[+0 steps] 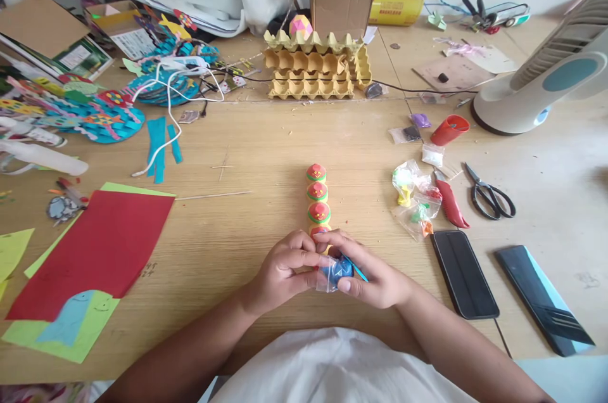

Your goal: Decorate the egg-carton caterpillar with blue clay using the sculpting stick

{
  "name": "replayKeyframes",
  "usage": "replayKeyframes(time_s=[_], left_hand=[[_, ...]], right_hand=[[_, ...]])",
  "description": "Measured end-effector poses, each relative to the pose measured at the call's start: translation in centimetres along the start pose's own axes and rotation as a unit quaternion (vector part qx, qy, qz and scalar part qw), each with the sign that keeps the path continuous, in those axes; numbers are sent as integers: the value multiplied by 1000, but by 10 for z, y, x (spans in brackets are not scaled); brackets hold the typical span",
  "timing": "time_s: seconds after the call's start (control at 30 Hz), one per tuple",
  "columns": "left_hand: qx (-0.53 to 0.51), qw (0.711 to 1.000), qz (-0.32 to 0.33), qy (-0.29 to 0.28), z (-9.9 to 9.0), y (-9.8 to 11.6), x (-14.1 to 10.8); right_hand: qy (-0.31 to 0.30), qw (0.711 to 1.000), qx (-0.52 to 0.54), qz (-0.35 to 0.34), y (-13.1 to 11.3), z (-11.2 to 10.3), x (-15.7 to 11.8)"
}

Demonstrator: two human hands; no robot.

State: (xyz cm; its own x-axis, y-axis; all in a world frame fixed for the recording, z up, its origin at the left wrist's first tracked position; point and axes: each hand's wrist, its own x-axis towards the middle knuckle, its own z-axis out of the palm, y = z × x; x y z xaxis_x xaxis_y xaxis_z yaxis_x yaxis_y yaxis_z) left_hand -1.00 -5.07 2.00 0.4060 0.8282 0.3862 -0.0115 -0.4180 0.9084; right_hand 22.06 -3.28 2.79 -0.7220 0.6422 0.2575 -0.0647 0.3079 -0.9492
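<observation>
Both hands meet near the table's front edge. Between them is a small clear bag (336, 271) with something blue inside. My left hand (291, 267) pinches the bag's left side between thumb and fingers. My right hand (368, 271) is closed round its right side, and a thin blue stick (356, 268) lies against that palm. Just beyond the fingers runs a row of several red, green and yellow decorated pieces (318, 192), pointing away from me. The nearest piece is partly hidden by my fingers.
Egg-carton strips (308, 87) stand at the back. On the right are small bags (418, 194), a red cutter (451, 200), scissors (489, 194), a phone (465, 273) and a white fan (527, 86). Red paper (95, 251) and blue strips (156, 146) lie left.
</observation>
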Motion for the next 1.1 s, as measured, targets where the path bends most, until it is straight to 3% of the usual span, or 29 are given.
replayKeyframes(time_s=[0.37,0.83,1.1], left_hand=[[70,996,48,32,5,5,0],[123,989,77,31,5,8,0],[200,974,101,38,2,10,-1]], right_hand=[[-10,998,52,17,2,0,-4],[-11,999,40,-5,-1,2,4],[31,999,-23,-15,-2,6,6]])
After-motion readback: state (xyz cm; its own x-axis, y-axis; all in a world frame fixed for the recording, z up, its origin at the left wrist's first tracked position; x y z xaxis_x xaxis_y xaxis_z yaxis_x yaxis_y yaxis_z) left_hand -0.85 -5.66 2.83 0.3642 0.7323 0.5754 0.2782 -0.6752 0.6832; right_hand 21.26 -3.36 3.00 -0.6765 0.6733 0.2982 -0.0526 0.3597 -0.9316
